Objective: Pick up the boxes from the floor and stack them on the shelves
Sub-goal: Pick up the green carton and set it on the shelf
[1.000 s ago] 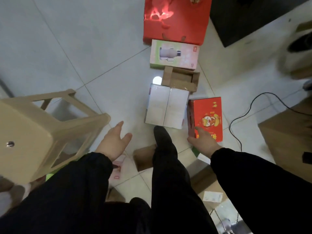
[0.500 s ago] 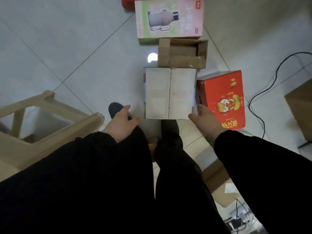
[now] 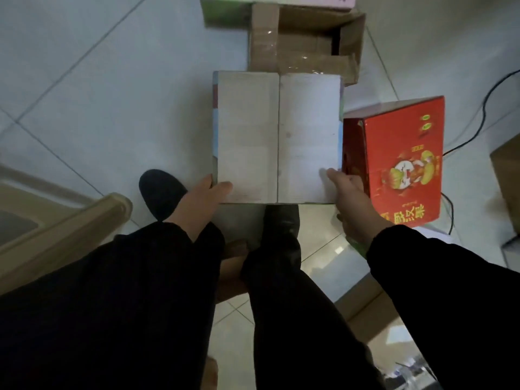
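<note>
On the floor, my left hand and right hand pinch the white box by its near corners, so lifting could tip it from my grip

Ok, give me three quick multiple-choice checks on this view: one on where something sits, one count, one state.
1. Where does the red box lie relative to the white box?
A) on top of it
B) close beside it, on the person's right
C) on its left

2. How many hands hold the white box?
A) none
B) one
C) two

3. The brown cardboard box beyond the white box is
A) taped shut
B) open at the top
C) crushed flat

Answers:
1 B: its dark red side stands next to the white box's right edge.
2 C: the left hand and the right hand each have a thumb on the top of the box at a near corner.
3 B: its flaps stand apart and the inside shows.
</note>
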### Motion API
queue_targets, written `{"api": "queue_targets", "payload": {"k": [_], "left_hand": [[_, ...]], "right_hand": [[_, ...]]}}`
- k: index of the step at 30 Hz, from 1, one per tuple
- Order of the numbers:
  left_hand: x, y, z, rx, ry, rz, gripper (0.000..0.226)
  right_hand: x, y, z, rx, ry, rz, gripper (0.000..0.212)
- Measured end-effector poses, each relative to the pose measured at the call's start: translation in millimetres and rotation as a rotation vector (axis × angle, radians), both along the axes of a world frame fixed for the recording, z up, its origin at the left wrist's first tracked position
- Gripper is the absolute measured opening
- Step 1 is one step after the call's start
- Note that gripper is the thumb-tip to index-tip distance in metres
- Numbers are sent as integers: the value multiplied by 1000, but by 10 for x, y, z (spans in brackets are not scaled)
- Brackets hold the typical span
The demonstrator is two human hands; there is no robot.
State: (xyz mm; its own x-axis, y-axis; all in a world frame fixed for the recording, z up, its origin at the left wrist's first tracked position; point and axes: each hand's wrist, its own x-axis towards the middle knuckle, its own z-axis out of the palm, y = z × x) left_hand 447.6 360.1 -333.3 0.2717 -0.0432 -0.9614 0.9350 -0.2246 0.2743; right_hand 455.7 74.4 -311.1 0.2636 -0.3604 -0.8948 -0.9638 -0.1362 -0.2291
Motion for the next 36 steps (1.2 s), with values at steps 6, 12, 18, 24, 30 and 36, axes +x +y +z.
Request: {"api": "queue_targets", "payload": {"k": [6,12,18,24,30,36], "left_hand": [[465,542,1913,67,-336,238,30],[555,1169,4062,91,-482,610,65],[206,1787,5883,199,-752,806,78],[-473,2304,6776,294,-862,1040,70],[-1204,2430,7358,448,-950,1254,74],[-2074,1906,7903,760,-1004,1455,86]], "right_hand": [[848,494,1979,215,-247,120,38],[1515,1232,4008,347,-520,335,41],[1860,2182,5693,422,-771,732,46],[1589,3063,6656,638,-808,936,55],[1214,3784,7167,831,-809,1126,72],[694,4254,7555,1083,-839,1383,67]]}}
